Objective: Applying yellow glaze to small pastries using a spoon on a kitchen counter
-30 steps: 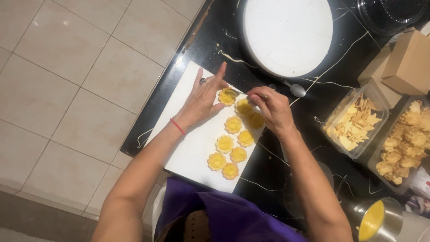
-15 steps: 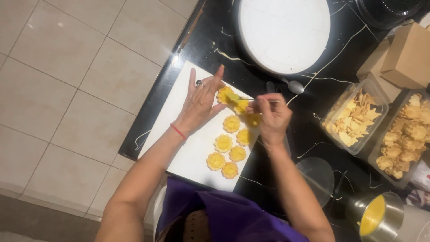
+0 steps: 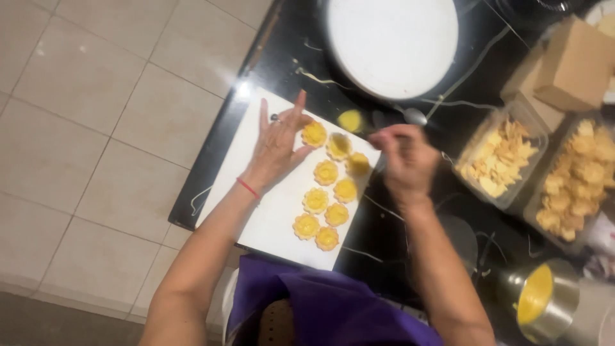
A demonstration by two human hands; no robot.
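Nine yellow tarts [image 3: 325,172] on white board [image 3: 275,211]; left hand [image 3: 278,146] flat beside them.

A dark tabletop [image 3: 295,57] stood over a pale tiled floor [image 3: 96,128]. At its far side lay a large round white lid [image 3: 392,45]. To the right sat two clear tubs of pale pastry pieces [image 3: 500,160] [image 3: 580,182], with brown cardboard boxes [image 3: 570,64] beyond them. Near the right corner stood a metal cup of yellow filling [image 3: 537,296]. Purple cloth [image 3: 320,307] showed at the near edge.
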